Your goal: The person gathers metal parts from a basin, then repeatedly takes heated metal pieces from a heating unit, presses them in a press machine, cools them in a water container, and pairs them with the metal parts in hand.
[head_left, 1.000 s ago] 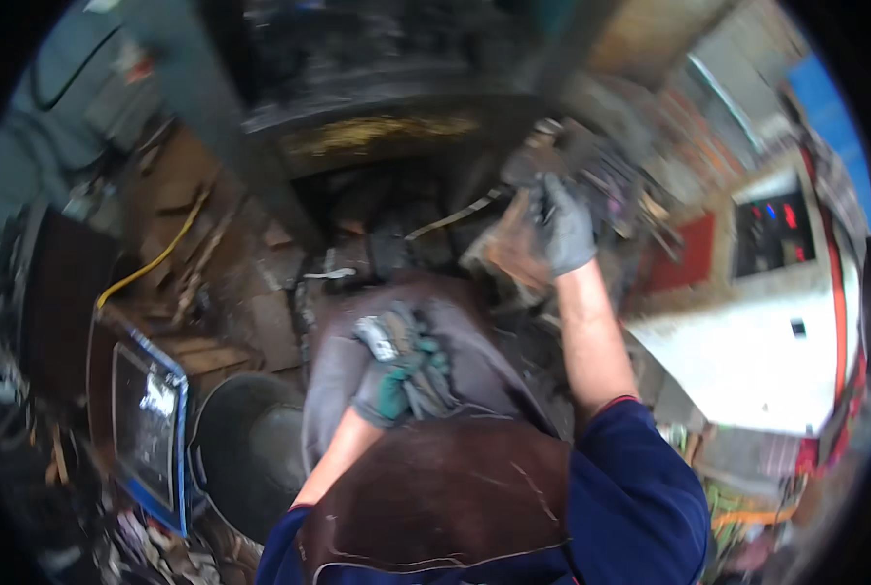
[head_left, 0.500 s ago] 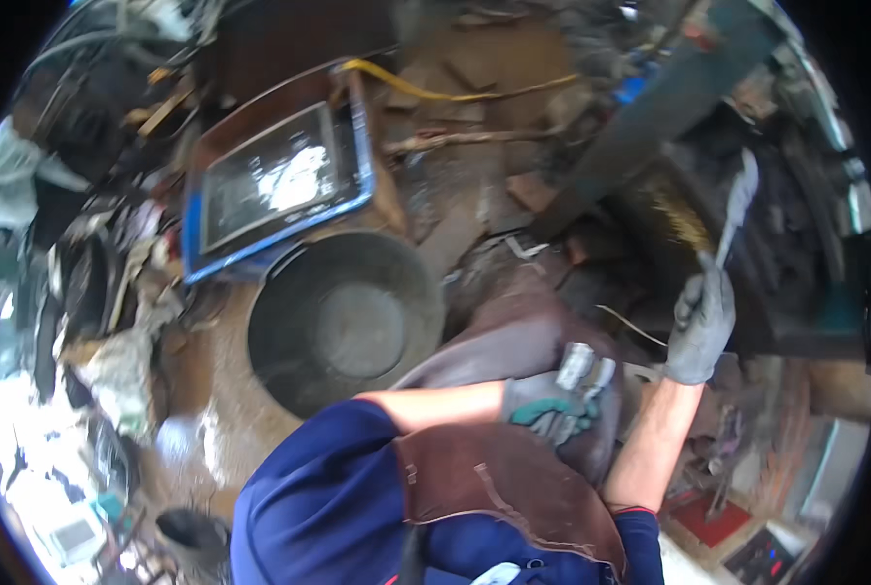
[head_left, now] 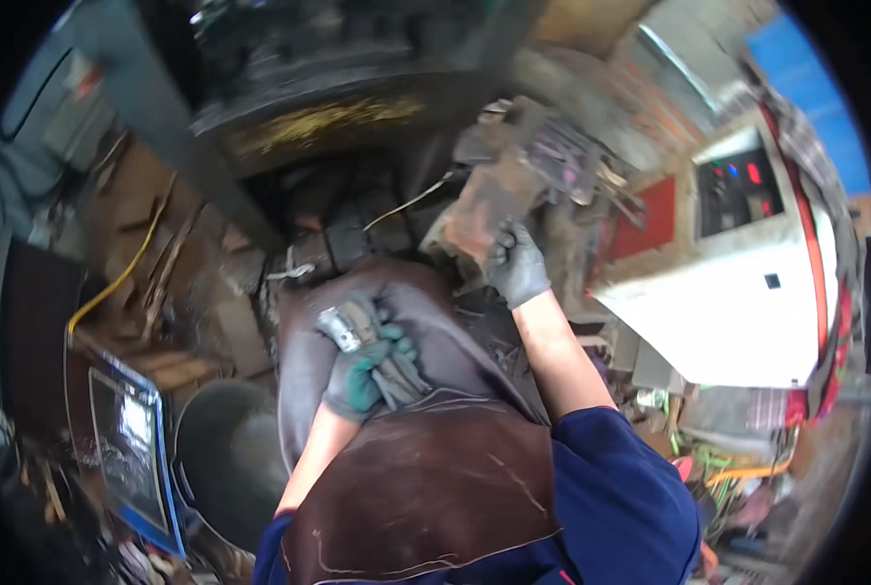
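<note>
My left hand [head_left: 362, 375], in a grey and green glove, is closed over my apron-covered lap. It grips several flat grey metal pieces [head_left: 401, 380]; a shiny silver end [head_left: 348, 328] sticks out beyond the fingers. My right hand [head_left: 515, 263], in a grey glove, reaches forward with curled fingers. It is at the near edge of a rusty brown metal plate [head_left: 489, 205]; whether it touches the plate I cannot tell. Whatever the right fingers hold, if anything, is blurred. The brown apron [head_left: 425, 487] covers my lap and front.
Ahead stands a dark machine [head_left: 318, 122] with yellowish residue along its lower edge. A white control cabinet [head_left: 718, 312] with a dark panel is at right. At lower left are a round dark tub [head_left: 226, 458] and a blue-edged box of liquid [head_left: 167, 487]. A yellow hose [head_left: 133, 273] lies at left.
My view has swung right, bringing the white cabinet in. My right hand held up a long silvery strip before; that strip no longer shows. My left hand keeps its metal pieces.
</note>
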Motion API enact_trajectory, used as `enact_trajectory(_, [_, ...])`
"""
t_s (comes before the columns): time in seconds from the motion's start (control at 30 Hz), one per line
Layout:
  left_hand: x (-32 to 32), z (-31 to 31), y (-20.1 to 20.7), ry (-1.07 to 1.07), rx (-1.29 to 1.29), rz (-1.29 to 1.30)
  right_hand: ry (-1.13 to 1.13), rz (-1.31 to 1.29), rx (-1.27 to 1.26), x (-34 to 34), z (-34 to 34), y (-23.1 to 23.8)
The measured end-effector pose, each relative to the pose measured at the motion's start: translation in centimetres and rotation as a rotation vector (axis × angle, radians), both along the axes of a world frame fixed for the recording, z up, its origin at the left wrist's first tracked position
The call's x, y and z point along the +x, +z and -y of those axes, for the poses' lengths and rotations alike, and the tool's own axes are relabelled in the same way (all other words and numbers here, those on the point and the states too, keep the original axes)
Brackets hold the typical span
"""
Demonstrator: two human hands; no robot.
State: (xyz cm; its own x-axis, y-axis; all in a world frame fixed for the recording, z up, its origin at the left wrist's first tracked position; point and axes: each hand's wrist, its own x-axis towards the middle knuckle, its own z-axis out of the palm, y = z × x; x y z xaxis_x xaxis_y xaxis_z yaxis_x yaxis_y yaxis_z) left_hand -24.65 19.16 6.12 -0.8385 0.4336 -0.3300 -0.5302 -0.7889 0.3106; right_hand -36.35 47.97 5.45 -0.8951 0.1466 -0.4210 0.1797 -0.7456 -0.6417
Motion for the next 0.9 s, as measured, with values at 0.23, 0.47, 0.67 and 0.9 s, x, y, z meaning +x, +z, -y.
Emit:
enact_trajectory(0.23, [-0.4,-1.3,-1.0,-0.040,0.091,0.030,-0.338,0.156,0.449,-1.3,-9.7,1.8])
enact_trajectory(0.47, [-0.2,-0.4,-1.2,-0.071,0.087,-0.028,-0.090,-0.023,0.442,4.9,-2.5,7.2])
enact_trajectory(0.67, [-0.2,-0.3,-1.0,-0.044,0.091,0.071,0.360,-0.431,0.589,-6.0,9.8,15.9])
enact_trajectory(0.9, [-0.1,0.0,-0.8,-0.039,0.076,0.059,0.349,-0.267,0.603,-17.7,19.2,19.1])
